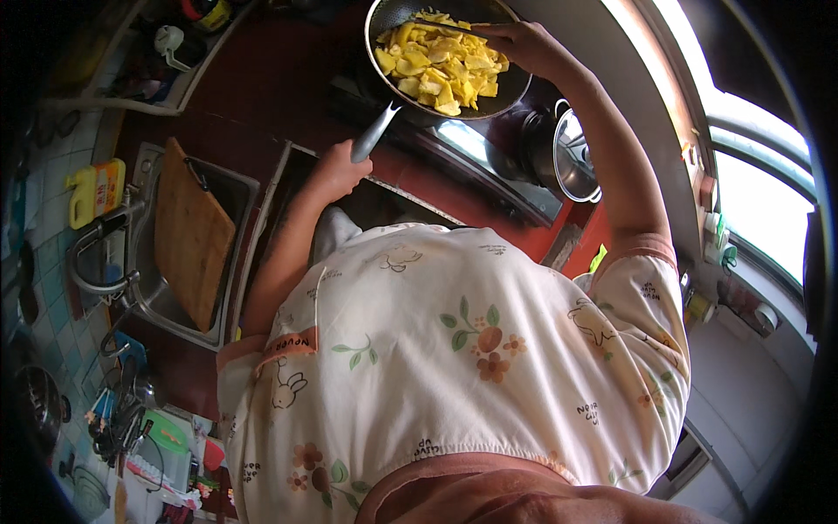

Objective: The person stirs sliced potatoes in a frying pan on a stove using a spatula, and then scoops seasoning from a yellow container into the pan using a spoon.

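A frying pan (514, 105) at the top of the view holds a heap of yellow sliced pieces of food (445, 65), which look like potato. My left hand (340, 171) grips the pan's grey handle (376, 134). Over the pan's right side, my right hand (527, 49) holds a thin dark utensil (445, 26) that reaches across the food. Whether it is chopsticks or a spatula handle I cannot tell. Below the pan lies the dark glass stove top (484, 164), partly covered by it.
A shiny metal pot (576, 160) stands right of the pan, close to my right forearm. To the left, a wooden cutting board (190, 236) leans in the steel sink (245, 190), beside a curved faucet (72, 255) and a yellow jug (95, 193). A window (763, 203) is at right.
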A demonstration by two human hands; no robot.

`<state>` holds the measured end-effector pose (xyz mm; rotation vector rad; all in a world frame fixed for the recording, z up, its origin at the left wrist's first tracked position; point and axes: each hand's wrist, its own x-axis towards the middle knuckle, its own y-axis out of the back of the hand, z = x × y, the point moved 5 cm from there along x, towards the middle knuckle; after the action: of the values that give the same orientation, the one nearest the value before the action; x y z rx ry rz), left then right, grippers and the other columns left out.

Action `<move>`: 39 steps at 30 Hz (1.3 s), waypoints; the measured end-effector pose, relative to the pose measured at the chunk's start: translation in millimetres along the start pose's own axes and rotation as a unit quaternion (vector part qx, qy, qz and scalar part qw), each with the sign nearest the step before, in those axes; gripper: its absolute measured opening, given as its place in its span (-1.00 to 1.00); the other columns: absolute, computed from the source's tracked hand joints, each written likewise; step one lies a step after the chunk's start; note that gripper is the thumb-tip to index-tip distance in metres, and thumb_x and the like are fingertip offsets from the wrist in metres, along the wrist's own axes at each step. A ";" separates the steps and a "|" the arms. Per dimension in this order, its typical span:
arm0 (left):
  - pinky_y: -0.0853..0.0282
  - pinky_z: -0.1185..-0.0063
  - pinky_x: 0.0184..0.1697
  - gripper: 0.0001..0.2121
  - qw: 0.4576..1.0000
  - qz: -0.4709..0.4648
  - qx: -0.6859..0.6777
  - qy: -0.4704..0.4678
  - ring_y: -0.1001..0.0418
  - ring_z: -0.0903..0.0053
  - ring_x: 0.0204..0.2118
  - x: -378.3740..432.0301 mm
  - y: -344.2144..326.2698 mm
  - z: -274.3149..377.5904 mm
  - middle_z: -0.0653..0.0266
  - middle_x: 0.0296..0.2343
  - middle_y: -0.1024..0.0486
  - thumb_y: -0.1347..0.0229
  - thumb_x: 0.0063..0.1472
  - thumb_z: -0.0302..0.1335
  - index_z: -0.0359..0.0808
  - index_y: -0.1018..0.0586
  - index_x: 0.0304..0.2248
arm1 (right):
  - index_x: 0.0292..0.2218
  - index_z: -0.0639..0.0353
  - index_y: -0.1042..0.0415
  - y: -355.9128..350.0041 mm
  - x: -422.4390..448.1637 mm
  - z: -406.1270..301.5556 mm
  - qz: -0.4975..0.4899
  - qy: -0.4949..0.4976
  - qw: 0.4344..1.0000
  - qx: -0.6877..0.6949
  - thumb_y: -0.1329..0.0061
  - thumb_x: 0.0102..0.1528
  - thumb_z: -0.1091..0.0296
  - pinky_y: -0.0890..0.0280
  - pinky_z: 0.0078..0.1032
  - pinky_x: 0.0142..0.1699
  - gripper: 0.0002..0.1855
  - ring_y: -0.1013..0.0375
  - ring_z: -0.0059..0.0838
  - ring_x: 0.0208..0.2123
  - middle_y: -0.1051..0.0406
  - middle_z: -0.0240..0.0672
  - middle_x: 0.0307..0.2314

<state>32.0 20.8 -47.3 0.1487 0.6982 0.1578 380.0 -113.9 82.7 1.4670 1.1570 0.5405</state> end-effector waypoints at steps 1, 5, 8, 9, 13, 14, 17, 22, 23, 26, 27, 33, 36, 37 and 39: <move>-0.34 0.49 -0.58 -0.77 1.000 -0.002 0.000 0.001 -0.39 0.55 -0.66 0.3 0.2 -1.8 0.27 -0.64 -0.44 -0.09 0.12 -0.34 -0.36 -0.47 -0.34 | 0.09 -0.35 -0.47 5.3 -12.3 -10.1 -0.001 -0.001 1.000 0.001 0.04 0.28 0.19 -0.42 -0.36 -0.31 -0.64 -0.52 -0.34 -0.50 -0.51 -0.16 -0.49; -0.33 0.52 -0.59 -0.78 1.000 -0.006 0.004 -0.006 -0.38 0.58 -0.66 -2.3 0.6 7.1 0.31 -0.65 -0.41 -0.10 0.12 -0.35 -0.34 -0.47 -0.33 | 0.08 -0.28 -0.47 29.1 -73.3 -33.9 0.070 0.048 0.987 -0.139 0.04 0.25 0.21 -0.43 -0.18 -0.18 -0.63 -0.54 -0.07 -0.34 -0.57 -0.15 -0.34; -0.32 0.54 -0.60 -0.79 1.000 -0.002 -0.003 0.003 -0.37 0.61 -0.65 -0.9 0.7 4.0 0.33 -0.63 -0.42 -0.10 0.12 -0.36 -0.32 -0.48 -0.31 | 0.09 -0.24 -0.46 41.0 -117.0 -34.0 0.047 -0.001 0.992 -0.117 0.03 0.23 0.21 -0.43 -0.15 -0.23 -0.61 -0.53 -0.05 -0.34 -0.56 -0.19 -0.34; -0.32 0.54 -0.60 -0.79 1.000 -0.006 -0.003 0.002 -0.37 0.61 -0.65 -1.9 -0.4 5.5 0.33 -0.63 -0.42 -0.10 0.12 -0.36 -0.32 -0.48 -0.31 | 0.09 -0.24 -0.46 43.2 -132.1 -35.0 0.047 -0.004 0.992 -0.118 0.03 0.23 0.21 -0.43 -0.15 -0.23 -0.61 -0.53 -0.05 -0.34 -0.56 -0.19 -0.34; -0.32 0.55 -0.61 -0.80 1.000 -0.005 0.004 0.009 -0.37 0.62 -0.66 -4.2 1.8 11.4 0.34 -0.63 -0.42 -0.11 0.12 -0.37 -0.32 -0.48 -0.31 | 0.09 -0.22 -0.46 54.4 -177.6 -45.1 0.079 -0.040 0.991 -0.099 0.03 0.23 0.30 -0.44 -0.20 -0.16 -0.60 -0.54 -0.07 -0.29 -0.57 -0.20 -0.28; -0.32 0.55 -0.62 -0.80 1.000 -0.003 0.010 0.016 -0.37 0.62 -0.66 -3.9 2.0 10.6 0.34 -0.63 -0.42 -0.11 0.12 -0.38 -0.32 -0.48 -0.31 | 0.08 -0.22 -0.47 56.2 -186.2 -44.0 0.080 -0.048 0.992 -0.081 0.03 0.23 0.30 -0.44 -0.21 -0.14 -0.61 -0.54 -0.07 -0.29 -0.57 -0.20 -0.29; -0.16 0.64 -0.68 -0.84 1.000 0.001 -0.013 -0.013 -0.23 0.73 -0.70 -1.2 -0.2 -0.1 0.47 -0.67 -0.31 -0.11 0.19 -0.36 -0.24 -0.44 -0.34 | 0.04 -0.24 -0.51 54.3 -201.2 -53.4 0.042 -0.111 0.992 -0.042 0.01 0.21 0.25 -0.43 -0.22 -0.18 -0.64 -0.55 -0.09 -0.35 -0.57 -0.18 -0.40; -0.15 0.65 -0.68 -0.86 1.000 -0.018 -0.012 -0.021 -0.23 0.74 -0.70 1.4 -2.2 3.9 0.48 -0.67 -0.31 -0.10 0.20 -0.38 -0.24 -0.44 -0.34 | 0.11 -0.30 -0.43 -18.6 -184.1 -60.8 0.025 -0.153 0.980 -0.125 0.09 0.25 0.20 -0.43 -0.17 -0.24 -0.60 -0.55 -0.07 -0.35 -0.53 -0.10 -0.44; -0.15 0.65 -0.68 -0.87 1.000 -0.019 -0.009 -0.020 -0.23 0.74 -0.70 1.3 -1.3 4.7 0.48 -0.67 -0.31 -0.10 0.20 -0.38 -0.24 -0.45 -0.33 | 0.12 -0.28 -0.42 -30.8 -175.5 -58.3 0.064 -0.146 0.978 -0.131 0.10 0.25 0.20 -0.43 -0.16 -0.25 -0.59 -0.55 -0.06 -0.35 -0.52 -0.09 -0.46; -0.14 0.65 -0.69 -0.86 0.999 -0.016 -0.018 -0.023 -0.23 0.74 -0.71 -0.2 -1.3 7.2 0.48 -0.67 -0.31 -0.10 0.20 -0.39 -0.25 -0.46 -0.32 | 0.06 -0.20 -0.47 -42.1 -158.8 -55.5 0.084 -0.176 0.974 -0.119 0.15 0.24 0.22 -0.46 -0.16 -0.32 -0.62 -0.57 -0.08 -0.38 -0.56 -0.15 -0.32; -0.14 0.65 -0.69 -0.86 0.999 -0.016 -0.018 -0.024 -0.23 0.74 -0.71 -0.9 -1.4 8.6 0.48 -0.67 -0.31 -0.10 0.20 -0.39 -0.25 -0.46 -0.32 | 0.06 -0.20 -0.47 -39.8 -157.3 -53.8 0.084 -0.177 0.973 -0.120 0.15 0.24 0.22 -0.46 -0.16 -0.32 -0.62 -0.57 -0.08 -0.38 -0.56 -0.15 -0.32; -0.14 0.65 -0.68 -0.86 0.999 -0.008 -0.028 -0.016 -0.23 0.73 -0.71 3.0 -0.8 -2.1 0.48 -0.67 -0.32 -0.10 0.20 -0.38 -0.26 -0.47 -0.31 | 0.02 -0.22 -0.51 24.8 -173.6 -34.6 0.149 -0.196 0.969 0.026 0.08 0.22 0.17 -0.47 -0.18 -0.21 -0.66 -0.57 0.00 -0.32 -0.56 -0.08 -0.32; -0.15 0.65 -0.68 -0.85 1.000 -0.011 -0.024 -0.015 -0.23 0.73 -0.70 2.3 -1.3 -3.3 0.48 -0.67 -0.31 -0.10 0.20 -0.38 -0.26 -0.47 -0.31 | 0.05 -0.12 -0.48 29.2 -154.8 1.7 0.168 -0.295 0.936 0.091 0.11 0.24 0.10 -0.44 -0.14 -0.08 -0.62 -0.57 -0.01 -0.24 -0.57 -0.08 -0.31; -0.15 0.64 -0.68 -0.85 0.999 -0.014 -0.023 -0.019 -0.23 0.73 -0.71 3.9 -2.1 -0.5 0.48 -0.67 -0.31 -0.10 0.20 -0.38 -0.27 -0.47 -0.31 | 0.04 -0.08 -0.49 18.1 -148.2 28.0 0.184 -0.302 0.933 0.062 0.14 0.24 0.09 -0.44 -0.12 -0.06 -0.61 -0.56 -0.01 -0.22 -0.57 -0.09 -0.28; -0.15 0.64 -0.68 -0.84 0.999 -0.021 -0.020 -0.023 -0.23 0.73 -0.71 4.9 -3.9 5.1 0.48 -0.67 -0.31 -0.10 0.20 -0.37 -0.27 -0.47 -0.31 | -0.01 -0.04 -0.50 -11.8 -142.4 72.1 0.208 -0.271 0.937 -0.067 0.17 0.25 0.09 -0.44 -0.10 -0.05 -0.63 -0.55 0.00 -0.20 -0.55 -0.08 -0.22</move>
<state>39.4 17.5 -47.2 0.0981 0.6511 0.1277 377.8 -273.7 91.1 1.6113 0.3697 0.4457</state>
